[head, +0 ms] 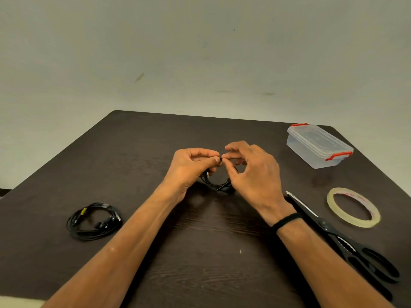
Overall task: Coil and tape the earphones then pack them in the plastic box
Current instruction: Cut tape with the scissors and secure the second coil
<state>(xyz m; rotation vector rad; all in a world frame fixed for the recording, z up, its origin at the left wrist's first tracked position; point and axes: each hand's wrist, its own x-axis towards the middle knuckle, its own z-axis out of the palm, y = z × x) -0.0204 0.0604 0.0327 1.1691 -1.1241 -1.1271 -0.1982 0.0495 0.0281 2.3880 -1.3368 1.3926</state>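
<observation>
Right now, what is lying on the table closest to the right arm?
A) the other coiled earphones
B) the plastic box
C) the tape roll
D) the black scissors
D. The black scissors lie right beside the right forearm, while the tape roll and the plastic box sit farther right, and the other coiled earphones lie by the left arm.

I can read no text anywhere; the faint red printing inside the core of the clear round tape roll (353, 207), near right on my table, is too blurred.
</observation>
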